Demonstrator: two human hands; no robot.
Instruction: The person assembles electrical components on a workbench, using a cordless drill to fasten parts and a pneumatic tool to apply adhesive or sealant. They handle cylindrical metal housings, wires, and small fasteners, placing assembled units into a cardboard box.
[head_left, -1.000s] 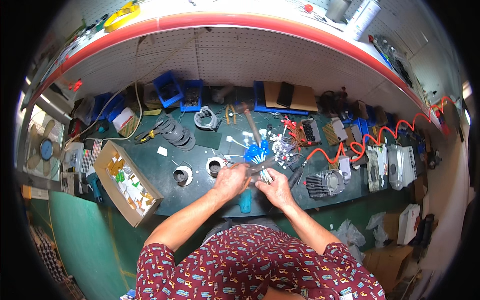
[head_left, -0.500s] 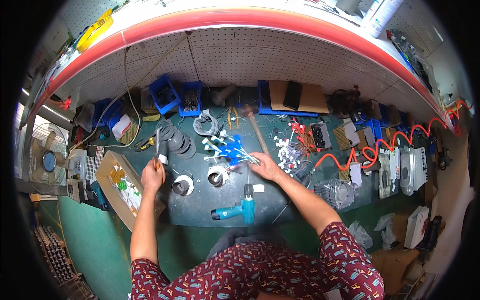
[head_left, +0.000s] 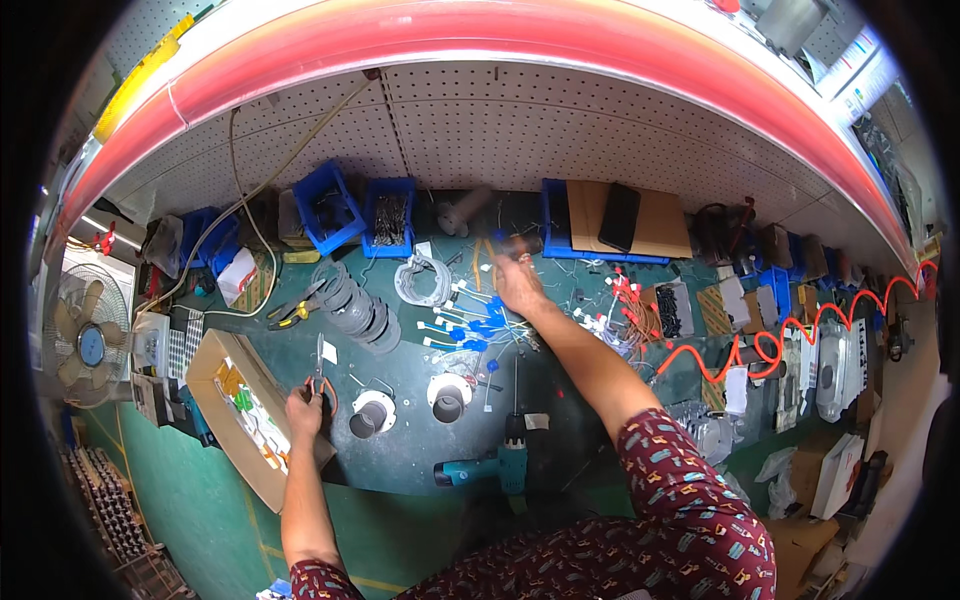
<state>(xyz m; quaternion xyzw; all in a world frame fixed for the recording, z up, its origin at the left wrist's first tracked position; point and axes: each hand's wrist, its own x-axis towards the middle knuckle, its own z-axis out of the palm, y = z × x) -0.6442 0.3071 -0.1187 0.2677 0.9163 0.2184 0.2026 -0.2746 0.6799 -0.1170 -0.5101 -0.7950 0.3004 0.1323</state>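
My left hand (head_left: 305, 409) is closed on a pair of scissors (head_left: 320, 372), blades pointing away from me. Beside it, a metal sleeve with a white flange (head_left: 372, 414) stands on the green bench, with a similar flanged sleeve (head_left: 449, 399) to its right. My right hand (head_left: 520, 287) reaches far over the bench, beside the blurred head of a hammer (head_left: 524, 246). Its fingers are smeared, and the handle is hidden by hand and forearm. Blue-bound wires with white connectors (head_left: 478, 326) lie spread below that hand.
A teal power drill (head_left: 485, 470) lies near the front edge. Left stands an open cardboard box (head_left: 213, 378); behind it are grey rings (head_left: 355, 312) and pliers (head_left: 292, 316). Red wires (head_left: 628, 303) and a coiled orange hose (head_left: 735, 362) lie right. Blue bins (head_left: 388, 216) line the back.
My right hand has let go of the wire bundle, which now lies on the bench, and has reached away from me to the hammer. My left hand has lowered with the scissors.
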